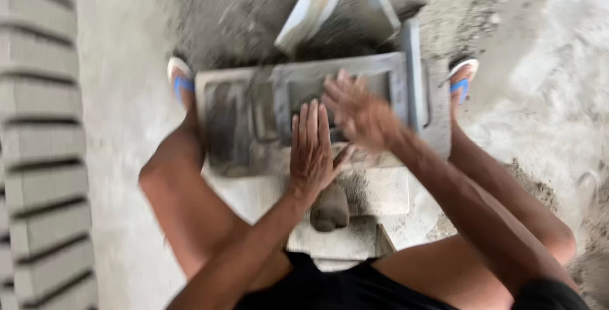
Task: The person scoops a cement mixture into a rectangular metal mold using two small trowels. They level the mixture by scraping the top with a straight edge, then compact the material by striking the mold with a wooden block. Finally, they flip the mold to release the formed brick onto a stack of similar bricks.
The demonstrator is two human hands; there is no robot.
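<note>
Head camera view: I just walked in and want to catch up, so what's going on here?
A person squats over a grey metal mould on a sandy floor. The left hand lies flat, palm down, on the mould's near edge; the right hand, blurred, is over its opening. Rows of grey blocks lie at the left.

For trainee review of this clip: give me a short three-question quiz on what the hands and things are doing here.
1. True or false: the left hand lies flat, fingers together, on the grey mould.
2. Where do the stacked blocks stand? A) along the picture's left edge B) between the feet C) on the mould
3. Fill in: the right hand is over the mould and looks ____ in the picture.

Key: 1 true; 2 A; 3 blurred.
</note>
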